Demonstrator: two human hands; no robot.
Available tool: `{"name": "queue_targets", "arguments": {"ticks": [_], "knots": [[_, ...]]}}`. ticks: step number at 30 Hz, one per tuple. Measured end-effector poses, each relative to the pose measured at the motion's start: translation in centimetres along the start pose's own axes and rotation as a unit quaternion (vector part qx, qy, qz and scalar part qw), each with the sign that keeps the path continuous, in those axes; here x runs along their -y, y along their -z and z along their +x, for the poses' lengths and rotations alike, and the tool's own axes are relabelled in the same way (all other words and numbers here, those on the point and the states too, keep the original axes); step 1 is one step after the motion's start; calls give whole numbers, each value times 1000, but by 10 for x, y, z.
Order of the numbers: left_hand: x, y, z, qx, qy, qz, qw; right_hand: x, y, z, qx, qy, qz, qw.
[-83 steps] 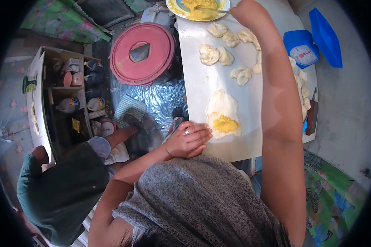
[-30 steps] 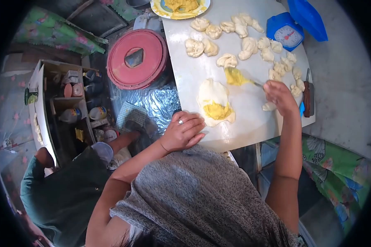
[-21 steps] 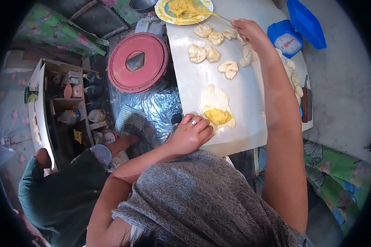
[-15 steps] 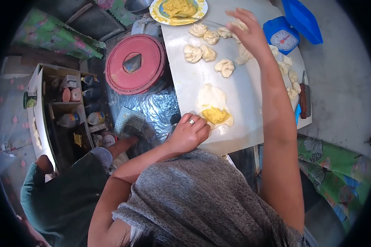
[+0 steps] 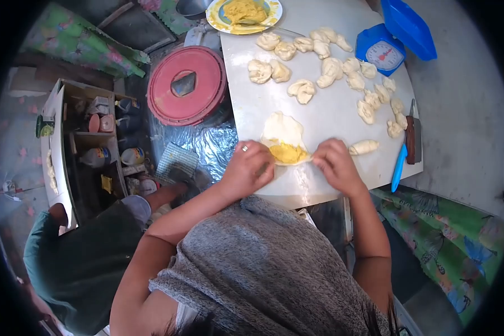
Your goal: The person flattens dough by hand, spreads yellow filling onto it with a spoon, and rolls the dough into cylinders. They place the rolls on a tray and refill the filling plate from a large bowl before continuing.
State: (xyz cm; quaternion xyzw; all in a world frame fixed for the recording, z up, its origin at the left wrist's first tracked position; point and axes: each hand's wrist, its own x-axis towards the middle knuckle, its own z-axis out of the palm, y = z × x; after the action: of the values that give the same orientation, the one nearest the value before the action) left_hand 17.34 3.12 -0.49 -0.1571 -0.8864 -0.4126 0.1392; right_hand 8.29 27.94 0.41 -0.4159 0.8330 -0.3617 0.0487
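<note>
A flattened piece of dough (image 5: 283,126) lies on the pale table, with a mound of yellow filling (image 5: 287,153) on its near end. My left hand (image 5: 249,167) pinches the left corner of the dough's near edge; a ring shows on one finger. At the opposite corner, my right hand (image 5: 335,163) has its fingers closed on the same edge. A rolled piece of dough (image 5: 364,147) rests just right of my right hand. Farther back are several twisted dough lumps (image 5: 301,91). Yellow filling (image 5: 245,11) also sits on a plate (image 5: 217,25) with a utensil.
A blue kitchen scale (image 5: 381,50) stands at the back right. A knife (image 5: 413,137) and a blue-handled tool (image 5: 399,168) lie along the right edge. A red-lidded bucket (image 5: 187,84) stands left of the table. A person in green (image 5: 89,263) is at lower left, near a shelf (image 5: 89,140).
My right hand has come down from the far lumps to the dough's near right corner. The near edge is now held at both sides. The rolled piece has come into view.
</note>
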Motion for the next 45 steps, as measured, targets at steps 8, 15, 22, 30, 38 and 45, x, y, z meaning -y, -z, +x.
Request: {"name": "queue_targets", "arguments": {"ticks": [8, 15, 22, 30, 38, 45], "knots": [[12, 5, 24, -65, 103, 146, 982, -8, -12, 25, -51, -86, -93, 991], [-5, 8, 14, 32, 40, 170, 984, 17, -10, 30, -75, 6, -130, 989], [10, 9, 26, 7, 132, 166, 977, -3, -1, 37, -10, -51, -57, 997], [25, 15, 29, 78, 34, 230, 970, -9, -15, 45, -19, -3, -84, 996], [15, 16, 31, 30, 77, 202, 976, -5, -5, 43, -18, -11, -105, 994], [22, 13, 59, 3, 138, 264, 955, 5, -19, 61, -115, -148, -190, 964]]}}
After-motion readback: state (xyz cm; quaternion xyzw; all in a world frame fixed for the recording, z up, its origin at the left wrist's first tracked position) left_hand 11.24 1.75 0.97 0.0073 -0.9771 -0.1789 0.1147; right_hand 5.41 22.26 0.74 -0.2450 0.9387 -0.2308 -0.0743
